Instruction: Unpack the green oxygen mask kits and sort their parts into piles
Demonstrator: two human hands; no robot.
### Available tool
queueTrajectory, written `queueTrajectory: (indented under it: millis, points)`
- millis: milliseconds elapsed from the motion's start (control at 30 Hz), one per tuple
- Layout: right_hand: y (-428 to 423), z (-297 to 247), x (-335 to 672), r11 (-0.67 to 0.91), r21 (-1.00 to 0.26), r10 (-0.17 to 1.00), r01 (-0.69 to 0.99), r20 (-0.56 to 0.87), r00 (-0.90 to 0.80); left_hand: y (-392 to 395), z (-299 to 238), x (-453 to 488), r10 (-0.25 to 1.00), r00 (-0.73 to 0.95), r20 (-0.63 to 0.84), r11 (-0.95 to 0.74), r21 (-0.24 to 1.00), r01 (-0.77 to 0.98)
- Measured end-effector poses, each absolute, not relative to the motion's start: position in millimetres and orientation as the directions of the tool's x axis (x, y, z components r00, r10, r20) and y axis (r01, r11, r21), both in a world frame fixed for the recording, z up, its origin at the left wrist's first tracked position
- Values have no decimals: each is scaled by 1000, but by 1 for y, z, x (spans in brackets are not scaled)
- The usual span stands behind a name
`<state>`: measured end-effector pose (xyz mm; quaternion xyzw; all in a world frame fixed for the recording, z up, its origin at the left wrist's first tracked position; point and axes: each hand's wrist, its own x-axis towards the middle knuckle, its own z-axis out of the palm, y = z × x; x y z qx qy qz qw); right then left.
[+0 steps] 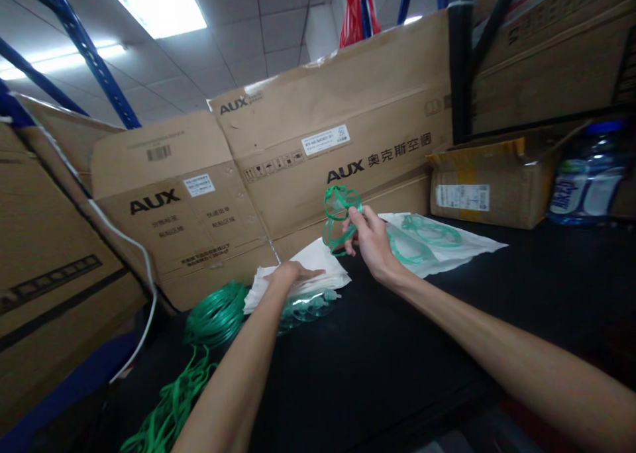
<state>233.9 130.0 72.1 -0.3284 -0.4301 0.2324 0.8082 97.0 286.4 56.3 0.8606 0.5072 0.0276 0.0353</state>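
My right hand (370, 238) is closed, pinching a loosely looped piece of green tubing (334, 231) held up above the table. My left hand (297, 273) lies on a stack of white sheets or pouches (263, 286), its visible fingers stretched out. Just in front of that stack are several clear greenish plastic pieces (309, 309); their exact kind is hard to make out. To the right of my right hand lies a white pouch (472, 249), with coiled green tubing (431, 231) showing on or through it.
Left of the stack sit a coil of green tubing (218, 315) and a heap of green straps (171, 403). Cardboard panels (283, 135) stand behind the black table (377, 367). At the right are a small carton (487, 181) and a blue-capped bottle (586, 178). A white cable (148, 267) hangs left.
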Motion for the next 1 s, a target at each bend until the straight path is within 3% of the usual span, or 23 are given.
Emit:
queueTrajectory:
  millis: [200,367,633,700,767,867,933,1000]
  points:
    - [119,84,233,717,-681,658,-147,593,464,263,97,84,885,417,210,-467,400,789]
    - [106,96,231,664,-682,746,-305,585,316,220,121,70,851,365,378,-521,703,485]
    - [61,76,220,301,-822,891,-483,424,-165,132,96,10,907,343,246,-297,949,104]
    - [47,60,218,201,-885,909,-420,328,-256,126,87,-10,929,282,240,-268,961,64]
    - [35,44,218,96,-937,917,-337,215,-335,123,79,-26,921,277,275,-325,933,156]
    - [28,25,222,-25,-983,907,-184,55,-417,121,69,-39,844,445,300,-478,796,371]
    - [28,17,225,-51,-998,913,-22,-38,-406,118,64,-39,780,571,255,-557,700,447]
    - [30,12,227,1,-969,959,248,-69,-274,114,60,-36,739,640,210,-602,632,488]
